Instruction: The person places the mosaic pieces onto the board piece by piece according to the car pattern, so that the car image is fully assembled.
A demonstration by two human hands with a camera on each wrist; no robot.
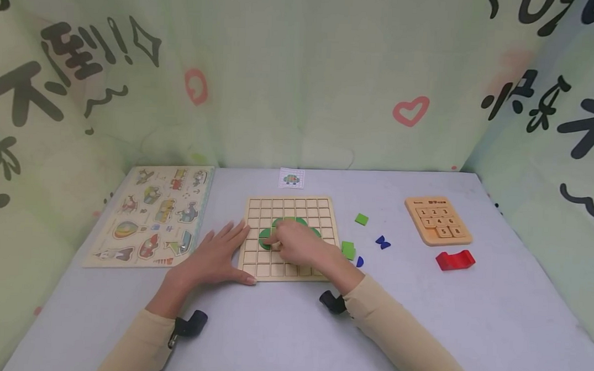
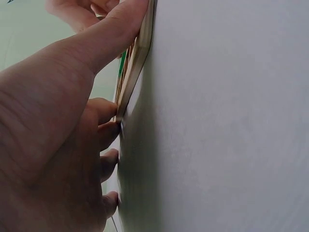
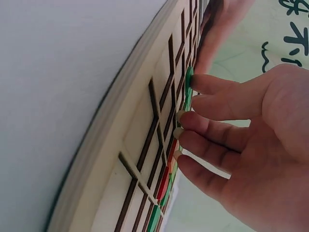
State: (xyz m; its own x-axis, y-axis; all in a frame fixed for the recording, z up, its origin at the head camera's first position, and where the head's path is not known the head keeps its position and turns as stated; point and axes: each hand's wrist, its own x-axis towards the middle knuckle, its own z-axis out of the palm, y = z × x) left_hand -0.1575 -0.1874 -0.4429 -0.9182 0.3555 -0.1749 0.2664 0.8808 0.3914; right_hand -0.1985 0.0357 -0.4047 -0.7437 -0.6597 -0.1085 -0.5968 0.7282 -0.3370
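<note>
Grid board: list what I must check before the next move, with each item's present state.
1. Board resting on the table: ok.
2. Left hand touching the board's left side: ok.
3. Right hand clear of the green piece: not ok, its fingers touch it.
4. Squares under the right hand filled correctly: cannot tell, hidden.
5. Picture card uncovered: ok.
6. Blue pieces within reach: probably ok, lying right of the board.

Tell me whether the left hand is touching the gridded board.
Touching: the left wrist view shows the left hand with its thumb against the edge of the gridded board.
</note>
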